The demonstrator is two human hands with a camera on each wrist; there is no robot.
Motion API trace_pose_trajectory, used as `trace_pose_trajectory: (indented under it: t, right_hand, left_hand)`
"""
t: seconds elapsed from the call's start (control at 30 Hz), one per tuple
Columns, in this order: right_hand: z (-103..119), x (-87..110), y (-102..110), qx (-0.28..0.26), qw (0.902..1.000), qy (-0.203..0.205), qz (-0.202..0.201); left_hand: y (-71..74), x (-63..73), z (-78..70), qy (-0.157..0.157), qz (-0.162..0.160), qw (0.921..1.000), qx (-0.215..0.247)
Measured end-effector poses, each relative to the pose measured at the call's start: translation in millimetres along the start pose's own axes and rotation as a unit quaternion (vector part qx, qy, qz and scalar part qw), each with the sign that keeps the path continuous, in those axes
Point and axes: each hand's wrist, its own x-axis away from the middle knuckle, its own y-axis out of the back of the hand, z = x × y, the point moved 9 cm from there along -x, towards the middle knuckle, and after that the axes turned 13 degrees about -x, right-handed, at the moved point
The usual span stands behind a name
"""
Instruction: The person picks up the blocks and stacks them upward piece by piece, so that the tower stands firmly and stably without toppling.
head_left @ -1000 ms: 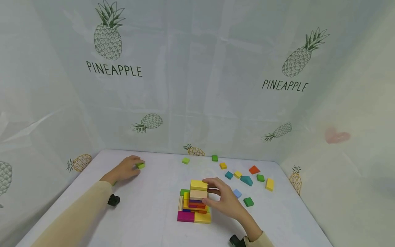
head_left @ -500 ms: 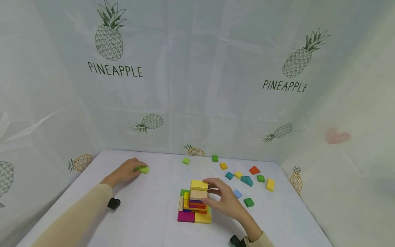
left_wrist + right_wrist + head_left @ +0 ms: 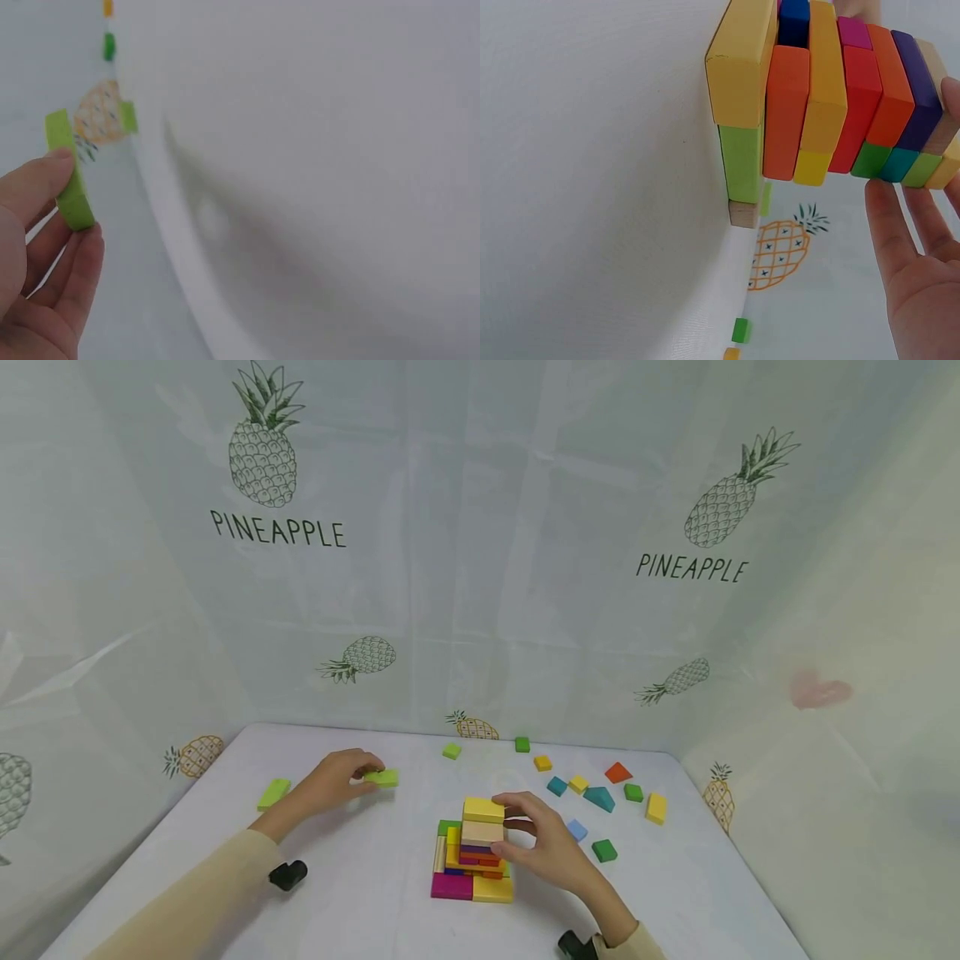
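Note:
My left hand (image 3: 333, 783) pinches a light green block (image 3: 383, 778) above the left part of the table. In the left wrist view the thumb lies on one face of this block (image 3: 70, 176), with fingers on the other side. A stack of colourful wooden blocks (image 3: 472, 864) stands in the middle, topped by a yellow block (image 3: 483, 810). At its right side my right hand (image 3: 543, 847) holds the upper layers between thumb and fingers. The right wrist view shows orange, red, purple and other layers of the stack (image 3: 825, 97); the grip is partly cut off at the edge.
Another light green block (image 3: 273, 794) lies behind the left forearm. A small light green block (image 3: 452, 750) and a green one (image 3: 522, 744) are near the back edge. Several loose blocks lie at the right, including a teal triangle (image 3: 600, 798) and a yellow block (image 3: 656, 808).
My left hand has carried the light green block up from the far left and rightward toward the stack, uncovering another light green block. My right hand stays at the stack.

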Motion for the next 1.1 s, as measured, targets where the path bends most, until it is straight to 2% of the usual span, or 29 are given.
trace_pose_trajectory:
  t: [0.37,0.63,0.87,1.1]
  right_hand:
    - [2,0.5,0,-0.002,0.9999,0.011,0.003]
    - [2,0.7,0,-0.001,0.9999,0.010,0.003]
    - [2,0.1,0,0.002,0.9999,0.014,0.006]
    - [1,-0.1,0,-0.004,0.9999,0.012,0.007]
  left_hand:
    - [26.1,0.9,-82.1,-0.048,-0.054,0.9973,0.011]
    - [32.5,5.9,-135.8,-0.089,-0.050,0.9940,0.039]
    - [27.9,8.7,-170.1,-0.108,-0.035,0.9910,0.071]
    - [18.8,5.0,-185.9,-0.108,-0.039,0.9907,0.073]
